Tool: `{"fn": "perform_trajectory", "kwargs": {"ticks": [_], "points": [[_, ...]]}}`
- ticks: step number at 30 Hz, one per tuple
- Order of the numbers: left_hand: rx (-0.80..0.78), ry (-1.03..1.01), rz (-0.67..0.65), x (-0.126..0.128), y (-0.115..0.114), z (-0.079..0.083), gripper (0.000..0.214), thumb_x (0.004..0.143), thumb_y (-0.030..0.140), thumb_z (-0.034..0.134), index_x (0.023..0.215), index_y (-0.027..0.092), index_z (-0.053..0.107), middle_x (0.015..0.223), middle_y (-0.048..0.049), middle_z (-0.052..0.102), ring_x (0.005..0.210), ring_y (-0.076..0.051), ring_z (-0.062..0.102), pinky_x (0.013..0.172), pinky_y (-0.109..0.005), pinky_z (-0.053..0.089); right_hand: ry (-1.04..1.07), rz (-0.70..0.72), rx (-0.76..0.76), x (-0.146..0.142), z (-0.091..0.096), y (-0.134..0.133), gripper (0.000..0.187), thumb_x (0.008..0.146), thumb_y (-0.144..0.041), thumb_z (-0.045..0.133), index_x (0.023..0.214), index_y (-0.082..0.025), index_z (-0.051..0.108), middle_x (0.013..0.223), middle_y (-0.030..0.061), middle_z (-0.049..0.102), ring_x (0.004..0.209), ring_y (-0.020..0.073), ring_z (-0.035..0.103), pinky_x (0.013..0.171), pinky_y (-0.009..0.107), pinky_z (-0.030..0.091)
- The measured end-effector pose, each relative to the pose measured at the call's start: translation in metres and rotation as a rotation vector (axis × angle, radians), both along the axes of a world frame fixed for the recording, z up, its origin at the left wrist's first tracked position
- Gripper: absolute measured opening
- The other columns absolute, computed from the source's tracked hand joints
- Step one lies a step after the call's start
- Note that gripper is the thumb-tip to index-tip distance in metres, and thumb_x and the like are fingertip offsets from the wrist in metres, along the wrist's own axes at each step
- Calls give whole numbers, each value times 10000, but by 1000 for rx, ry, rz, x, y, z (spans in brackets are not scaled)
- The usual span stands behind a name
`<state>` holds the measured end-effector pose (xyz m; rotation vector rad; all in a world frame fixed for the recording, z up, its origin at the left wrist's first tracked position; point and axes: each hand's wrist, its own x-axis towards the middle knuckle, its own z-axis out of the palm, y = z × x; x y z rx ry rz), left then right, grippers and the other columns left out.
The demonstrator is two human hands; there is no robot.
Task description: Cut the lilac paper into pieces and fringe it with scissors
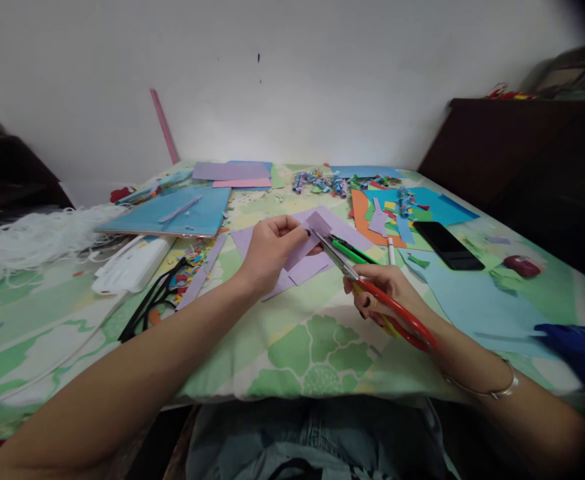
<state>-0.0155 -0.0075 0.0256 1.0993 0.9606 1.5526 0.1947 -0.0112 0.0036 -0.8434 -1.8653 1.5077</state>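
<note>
My left hand pinches a small lilac paper piece and holds it just above the table. My right hand grips red-handled scissors, fingers through the loops. The scissors' blades meet the upper right edge of the lilac piece. More lilac sheets lie flat under the held piece. A thin bracelet circles my right wrist.
The table wears a green-patterned cloth. A black phone, green pens, coloured paper scraps and a light blue sheet lie right. A blue board, black glasses, a white pouch and white cord lie left.
</note>
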Motion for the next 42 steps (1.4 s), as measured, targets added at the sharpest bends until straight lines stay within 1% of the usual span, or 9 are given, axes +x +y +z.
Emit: {"fn": "perform_trajectory", "kwargs": {"ticks": [6,11,18,21,26,30,33,38,42], "points": [[9,-7,-11,-1,1,-2,150,674,192,704,629,131,575,631,-30,675,603,-163,695,635,-276,583,-36,-62,-43,-2,1,-1,359,620,-430,781,764,-166,585,499,-44,540,331,51,389,282,150,319],[18,-37,-23,-1,0,-1,137,669,179,701,632,126,580,642,-25,668,622,-149,690,673,-285,588,-26,-72,-38,-1,1,-2,282,643,-358,759,761,-167,588,493,-48,536,337,46,382,287,140,311],[11,-82,-30,1,-2,1,103,655,154,688,630,119,594,633,-16,662,623,-143,685,684,-288,590,-14,-76,-53,-1,4,-3,339,609,-392,784,758,-160,586,493,-48,529,344,46,389,289,135,314],[15,-77,-34,1,-1,1,111,655,152,687,617,123,587,620,-15,662,611,-143,683,675,-290,589,10,-40,-38,-2,4,-2,383,607,-436,790,760,-157,576,498,-44,533,344,48,395,292,141,325],[16,-52,-29,1,0,-1,125,663,161,689,624,125,575,635,-24,673,599,-150,685,681,-308,590,24,29,-21,-2,4,0,467,598,-526,780,782,-156,561,506,-36,538,372,65,432,329,161,382],[11,-37,-20,1,-1,-1,130,664,159,688,623,131,568,622,-15,662,592,-151,683,695,-330,591,34,47,-19,-2,4,1,484,601,-549,772,789,-159,556,537,-28,549,399,71,453,337,158,391],[10,-43,-24,2,-1,0,121,663,153,688,625,130,575,627,-17,664,596,-146,681,682,-310,588,34,51,-20,-2,4,1,484,609,-552,769,800,-161,558,546,-27,551,405,74,462,342,162,398],[4,-25,-18,1,-1,-1,117,665,157,682,621,134,576,630,-16,665,601,-149,684,698,-316,586,23,40,-25,-1,3,1,524,582,-587,777,791,-159,560,526,-29,548,378,69,445,334,167,385],[12,-27,-24,0,0,-2,124,670,169,691,629,136,579,629,-12,664,595,-148,685,695,-316,586,28,26,-24,-1,1,1,497,605,-569,773,791,-159,563,519,-33,548,357,59,421,322,163,364]]}}
